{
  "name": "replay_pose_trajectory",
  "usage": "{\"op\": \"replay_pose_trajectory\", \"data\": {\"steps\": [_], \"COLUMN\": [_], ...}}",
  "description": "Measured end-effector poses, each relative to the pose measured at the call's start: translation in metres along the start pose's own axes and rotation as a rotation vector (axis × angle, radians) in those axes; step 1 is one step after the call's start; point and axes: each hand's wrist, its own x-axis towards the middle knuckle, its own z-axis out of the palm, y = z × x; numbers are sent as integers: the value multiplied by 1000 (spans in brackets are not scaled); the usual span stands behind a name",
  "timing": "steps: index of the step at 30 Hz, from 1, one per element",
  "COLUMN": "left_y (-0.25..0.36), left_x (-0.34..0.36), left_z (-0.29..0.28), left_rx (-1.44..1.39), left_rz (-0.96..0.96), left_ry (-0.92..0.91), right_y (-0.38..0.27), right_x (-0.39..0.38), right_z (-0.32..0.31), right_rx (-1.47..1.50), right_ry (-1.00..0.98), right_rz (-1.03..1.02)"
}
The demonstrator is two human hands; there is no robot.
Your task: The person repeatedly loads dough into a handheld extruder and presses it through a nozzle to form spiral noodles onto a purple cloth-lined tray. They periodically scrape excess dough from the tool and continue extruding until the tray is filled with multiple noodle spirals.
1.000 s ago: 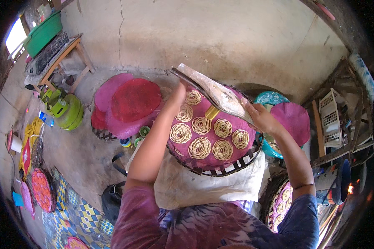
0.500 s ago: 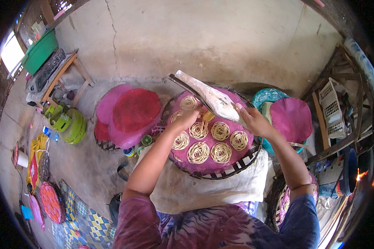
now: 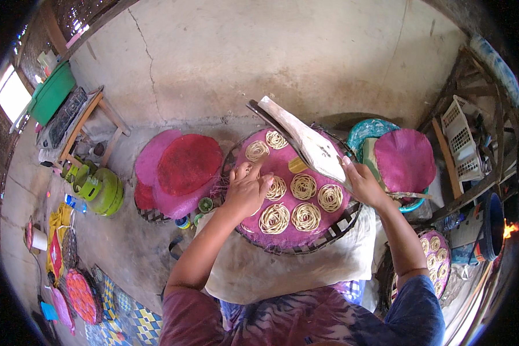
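My right hand [image 3: 363, 183] is closed round the near right end of a two-handled press, its pale, flour-dusted wooden lever [image 3: 308, 141] lying slantwise above the tray. A dark second handle [image 3: 271, 119] runs alongside it, and a yellow cylinder [image 3: 297, 165] sticks out below. My left hand [image 3: 248, 190] is over the left part of the tray with its fingers spread, touching or hovering just above a dough coil it partly covers. Several coiled noodle-like dough rounds [image 3: 303, 187] lie on the pink cloth [image 3: 288, 230] in the round woven tray [image 3: 311, 249].
Pink and red round cloths [image 3: 189, 158] lie on another tray at left. A turquoise basin [image 3: 357, 134] with a pink cloth stands at right. Green gas cylinders [image 3: 101, 193] are at far left. A flame [image 3: 510, 229] burns at far right, near a tray of coils [image 3: 435, 259].
My left hand has moved off the press's cylinder, leftward and down onto the coils, its fingers spreading. The press has shifted slightly right, still in my right hand.
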Motion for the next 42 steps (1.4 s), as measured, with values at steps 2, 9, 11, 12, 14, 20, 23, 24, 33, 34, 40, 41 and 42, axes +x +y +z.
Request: {"op": "replay_pose_trajectory", "data": {"steps": [2,9,11,12,14,20,23,24,33,34,40,41,42], "left_y": [6,43,62,70,85,111,117,116,84,84,78,74,71], "left_x": [-3,-41,-66,-79,-107,-169,-180,-181,-163,-162,-170,-172,-174], "left_z": [-19,-73,-64,-57,-37,9,16,16,0,-4,-40,-44,-47], "left_rx": [188,-276,-445,-519,-639,-773,-784,-783,-789,-693,-819,-778,-708], "left_rz": [125,21,59,88,122,176,196,204,258,265,143,133,101], "left_ry": [61,257,-47,-161,-262,-289,-258,-247,-103,-150,-232,-231,-278], "right_y": [-4,-51,-56,-52,-33,102,159,171,116,102,45,36,27], "right_x": [-8,-59,-69,-67,-53,39,44,46,-90,-107,-131,-132,-130], "right_z": [-3,-7,-7,-6,-13,-31,-17,-9,105,117,112,99,82], "right_rx": [38,-52,-10,-11,-38,-207,715,716,1127,1071,374,8,210], "right_ry": [-1,-232,-418,-522,-317,182,93,154,484,406,-477,-680,-785], "right_rz": [17,-35,-207,-158,-14,223,524,418,294,422,581,519,467]}}
